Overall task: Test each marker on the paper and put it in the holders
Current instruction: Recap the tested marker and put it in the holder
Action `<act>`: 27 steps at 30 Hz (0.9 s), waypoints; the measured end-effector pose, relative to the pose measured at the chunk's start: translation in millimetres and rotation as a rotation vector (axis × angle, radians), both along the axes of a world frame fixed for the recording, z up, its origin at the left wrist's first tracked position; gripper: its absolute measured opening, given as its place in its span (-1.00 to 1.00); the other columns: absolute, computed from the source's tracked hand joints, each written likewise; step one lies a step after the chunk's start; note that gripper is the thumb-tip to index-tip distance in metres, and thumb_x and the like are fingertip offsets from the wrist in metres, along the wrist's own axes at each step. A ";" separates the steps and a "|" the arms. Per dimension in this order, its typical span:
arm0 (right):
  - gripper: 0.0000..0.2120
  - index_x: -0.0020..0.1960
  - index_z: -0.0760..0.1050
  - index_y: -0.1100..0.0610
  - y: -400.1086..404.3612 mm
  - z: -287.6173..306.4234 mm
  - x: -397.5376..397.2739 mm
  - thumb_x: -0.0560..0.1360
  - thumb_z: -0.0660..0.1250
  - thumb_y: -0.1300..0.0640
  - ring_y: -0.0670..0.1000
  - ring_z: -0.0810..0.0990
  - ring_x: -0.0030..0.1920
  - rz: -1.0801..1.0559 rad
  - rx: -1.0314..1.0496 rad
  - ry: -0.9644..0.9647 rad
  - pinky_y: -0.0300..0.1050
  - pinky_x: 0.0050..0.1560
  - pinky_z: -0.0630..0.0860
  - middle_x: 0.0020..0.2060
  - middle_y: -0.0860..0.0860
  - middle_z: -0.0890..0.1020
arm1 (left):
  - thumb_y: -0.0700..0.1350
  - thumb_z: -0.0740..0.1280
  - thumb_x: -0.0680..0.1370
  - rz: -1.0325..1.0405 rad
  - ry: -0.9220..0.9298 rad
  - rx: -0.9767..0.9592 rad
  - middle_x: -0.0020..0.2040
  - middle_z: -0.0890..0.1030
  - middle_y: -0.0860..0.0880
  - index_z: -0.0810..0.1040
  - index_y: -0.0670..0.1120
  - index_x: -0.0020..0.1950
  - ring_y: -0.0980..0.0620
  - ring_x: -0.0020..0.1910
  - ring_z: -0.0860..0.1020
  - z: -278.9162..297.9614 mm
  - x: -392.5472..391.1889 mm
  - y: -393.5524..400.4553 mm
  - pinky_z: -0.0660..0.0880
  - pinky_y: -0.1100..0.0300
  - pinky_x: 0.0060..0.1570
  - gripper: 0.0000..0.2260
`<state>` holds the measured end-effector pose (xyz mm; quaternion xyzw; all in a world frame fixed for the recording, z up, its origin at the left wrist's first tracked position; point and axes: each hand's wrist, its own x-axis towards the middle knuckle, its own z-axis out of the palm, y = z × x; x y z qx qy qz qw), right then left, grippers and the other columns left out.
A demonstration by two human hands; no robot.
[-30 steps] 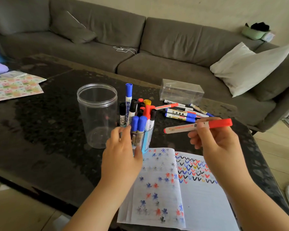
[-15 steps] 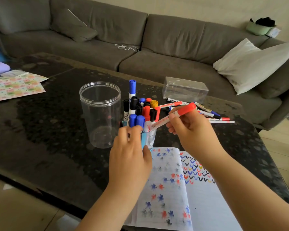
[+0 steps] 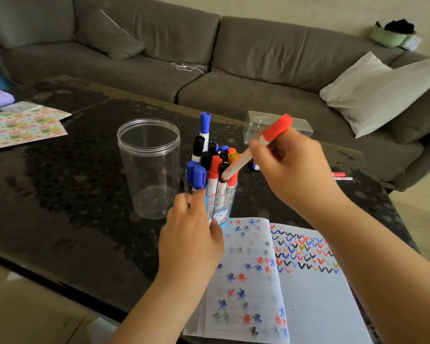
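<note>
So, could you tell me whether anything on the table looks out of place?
The small blue holder is packed with markers while the large clear jar beside it holds none. The right hand is pushing a red-capped marker into that crowded holder, which the left hand steadies.

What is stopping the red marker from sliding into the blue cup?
The markers already packed upright in the blue cup crowd its mouth. The red marker, held by the right hand, has its lower end among their caps. The left hand holds the cup.
</note>
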<state>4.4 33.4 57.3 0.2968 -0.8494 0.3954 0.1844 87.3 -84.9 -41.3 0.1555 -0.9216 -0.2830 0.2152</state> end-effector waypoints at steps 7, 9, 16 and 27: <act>-0.79 -0.25 0.37 0.03 -3.8 5.3 -7.9 0.55 0.26 0.14 -0.24 0.44 -0.45 -0.076 -0.096 -0.003 -0.44 -0.39 0.29 -0.49 -0.14 0.42 | -0.06 0.31 0.51 -0.005 0.020 0.031 0.25 0.32 0.02 0.18 0.03 0.45 0.05 0.18 0.40 -0.2 0.1 -1.1 0.44 0.20 0.01 -0.46; -0.80 -0.24 0.40 0.07 -6.3 5.0 -12.5 0.56 0.24 0.10 -0.15 0.47 -0.41 -0.066 -0.070 -0.047 -0.37 -0.41 0.30 -0.44 -0.04 0.51 | -0.05 0.31 0.52 -0.014 0.025 0.035 0.24 0.31 0.02 0.19 0.04 0.44 0.07 0.18 0.41 -0.1 0.1 -0.8 0.45 0.22 0.00 -0.47; -0.81 -0.19 0.42 0.19 -16.1 10.7 -23.0 0.55 0.23 0.12 -0.11 0.49 -0.39 -0.007 0.022 -0.060 -0.25 -0.35 0.39 -0.41 0.03 0.53 | -0.05 0.31 0.52 -0.020 0.023 0.059 0.24 0.31 0.03 0.18 0.05 0.44 0.06 0.18 0.40 -0.5 -0.3 -2.4 0.45 0.22 0.00 -0.46; -0.78 -0.13 0.49 0.20 -31.6 17.1 -34.2 0.53 0.29 0.04 -0.06 0.41 -0.38 0.071 0.332 -0.094 -0.31 -0.34 0.33 -0.39 0.00 0.49 | -0.05 0.29 0.53 -0.046 0.017 0.065 0.28 0.26 0.03 0.18 0.07 0.43 0.08 0.24 0.37 1.5 0.8 -3.5 0.43 0.26 0.03 -0.50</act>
